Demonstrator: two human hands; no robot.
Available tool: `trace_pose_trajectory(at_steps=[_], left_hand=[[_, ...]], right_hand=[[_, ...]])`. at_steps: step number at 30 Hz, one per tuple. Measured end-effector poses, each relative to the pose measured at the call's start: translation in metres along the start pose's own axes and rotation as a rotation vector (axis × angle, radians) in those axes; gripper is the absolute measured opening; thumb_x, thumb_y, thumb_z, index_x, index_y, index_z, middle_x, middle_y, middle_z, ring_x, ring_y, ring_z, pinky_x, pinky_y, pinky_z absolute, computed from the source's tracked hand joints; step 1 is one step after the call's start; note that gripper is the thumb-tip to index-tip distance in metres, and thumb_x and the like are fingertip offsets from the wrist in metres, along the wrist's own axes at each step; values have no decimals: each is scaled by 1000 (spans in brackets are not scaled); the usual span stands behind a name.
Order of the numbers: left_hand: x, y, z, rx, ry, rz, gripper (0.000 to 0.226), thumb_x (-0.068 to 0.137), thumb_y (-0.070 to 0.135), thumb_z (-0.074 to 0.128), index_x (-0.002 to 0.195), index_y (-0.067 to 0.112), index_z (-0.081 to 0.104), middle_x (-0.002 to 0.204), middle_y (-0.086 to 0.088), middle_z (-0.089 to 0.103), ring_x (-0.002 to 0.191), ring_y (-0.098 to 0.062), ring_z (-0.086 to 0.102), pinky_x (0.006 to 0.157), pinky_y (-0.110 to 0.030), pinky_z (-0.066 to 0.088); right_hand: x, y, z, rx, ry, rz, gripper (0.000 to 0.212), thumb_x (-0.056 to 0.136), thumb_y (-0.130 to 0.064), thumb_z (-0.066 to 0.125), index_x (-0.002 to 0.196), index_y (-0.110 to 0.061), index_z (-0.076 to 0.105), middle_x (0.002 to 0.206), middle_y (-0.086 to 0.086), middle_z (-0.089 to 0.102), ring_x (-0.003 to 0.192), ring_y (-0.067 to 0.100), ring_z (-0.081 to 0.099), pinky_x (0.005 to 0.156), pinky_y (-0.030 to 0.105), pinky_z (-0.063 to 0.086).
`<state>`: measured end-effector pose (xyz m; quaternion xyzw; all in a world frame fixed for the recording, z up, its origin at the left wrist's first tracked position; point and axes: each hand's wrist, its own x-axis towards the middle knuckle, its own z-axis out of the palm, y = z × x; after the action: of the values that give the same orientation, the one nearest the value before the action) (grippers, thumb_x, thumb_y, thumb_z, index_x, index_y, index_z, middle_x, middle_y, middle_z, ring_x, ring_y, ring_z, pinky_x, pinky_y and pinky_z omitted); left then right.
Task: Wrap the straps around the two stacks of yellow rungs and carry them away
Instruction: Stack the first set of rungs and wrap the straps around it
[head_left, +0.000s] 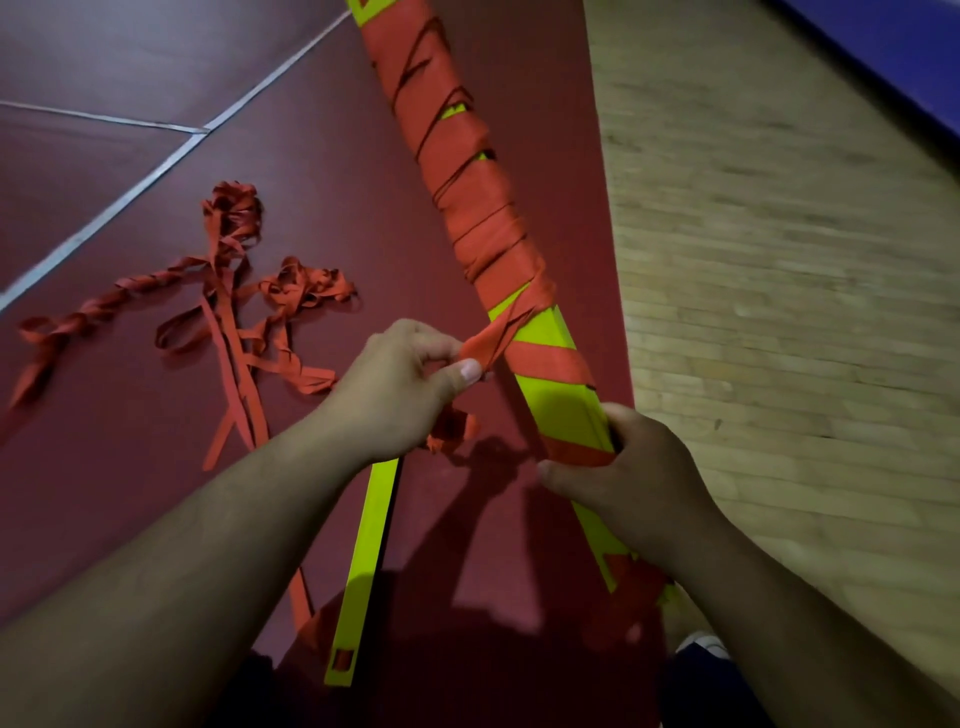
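Pinches limp strap (493, 338) with left grip (400, 384); clasps stiff, likely light rung stack (556, 400) near bare end with right grip (639, 467).

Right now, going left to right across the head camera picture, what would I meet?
Loose red straps → left grip pinching a strap end → right grip holding the wrapped stack of yellow rungs → wooden floor.

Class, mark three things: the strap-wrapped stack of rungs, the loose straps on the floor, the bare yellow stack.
wrapped stack (560, 401): head view, yellow face between strap turns.
loose straps (229, 208): head view, upper tangle.
bare stack (366, 545): head view, yellow top face.
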<state>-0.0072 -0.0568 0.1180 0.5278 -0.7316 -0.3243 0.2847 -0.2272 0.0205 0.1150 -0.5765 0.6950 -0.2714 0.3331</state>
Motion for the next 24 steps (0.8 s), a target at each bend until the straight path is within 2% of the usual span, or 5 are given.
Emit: trace_pose_trajectory(at_steps=[6,10,17,21,24], left_hand=[[-1,0,2,188,135,-29,10,94,29,65,88,24,72,88,-3,61,86,-23,59,69,-31,35],[-2,5,0,64,141,-66,17,95,28,64,78,29,64,73,-1,70,70,-20,68,67,-35,50],[-8,15,0,-134,81,-44,26,93,36,59,79,14,63,73,-9,68,71,-28,65,72,-43,51],[-3,49,-15,-278,82,5,21,99,22,57,81,13,63,69,-1,66,62,-14,59,65,-34,50],[16,101,-51,-302,130,110,20,100,18,58,83,21,68,77,1,65,67,-16,66,65,-33,57]], right_hand=[[0,1,3,-22,19,-8,27,66,-37,87,84,-28,68,70,-10,69,62,2,63,54,22,47],[1,-2,4,0,55,-13,26,67,-36,86,84,-25,70,70,-8,71,62,2,64,59,28,50],[-11,-10,-5,41,114,-51,29,64,-36,87,84,-28,68,72,-12,70,64,2,64,61,30,52],[-20,-38,-39,63,121,-81,28,67,-34,86,86,-32,66,70,-8,70,62,9,65,60,34,53],[-23,-81,-84,20,209,-195,29,67,-34,86,89,-27,69,71,-9,72,63,6,66,63,32,55]])
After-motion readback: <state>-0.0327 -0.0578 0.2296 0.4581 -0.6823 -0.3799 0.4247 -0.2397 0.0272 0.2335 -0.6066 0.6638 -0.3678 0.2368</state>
